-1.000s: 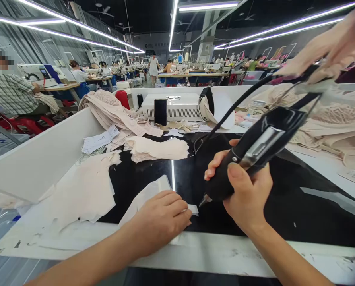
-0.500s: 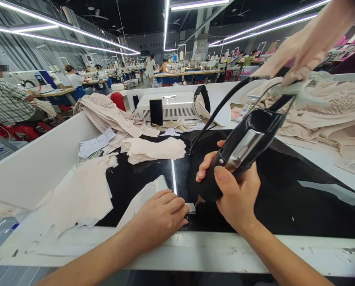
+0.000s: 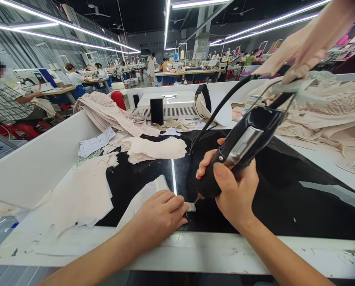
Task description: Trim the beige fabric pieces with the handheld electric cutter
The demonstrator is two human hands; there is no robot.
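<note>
My right hand (image 3: 233, 194) is wrapped round a black corded cutting tool (image 3: 239, 149), held slanted with its tip down on the black tabletop (image 3: 284, 206). The tip touches the end of a pale fabric strip (image 3: 147, 194). My left hand (image 3: 159, 216) lies over that strip with its fingers pressed together, holding it flat right beside the tool's tip. The tool's black cable (image 3: 222, 107) runs up and away to the right.
A stack of beige fabric pieces (image 3: 155, 149) and loose offcuts (image 3: 84, 194) lie to the left. Behind stand a white machine box (image 3: 171, 105), a red bottle (image 3: 118, 99) and paper slips (image 3: 95, 141). Another person's hand (image 3: 302, 55) handles beige garments at top right.
My right hand has brought the tool's tip left and down onto the strip's end. The view has shifted slightly. My left hand stays on the strip.
</note>
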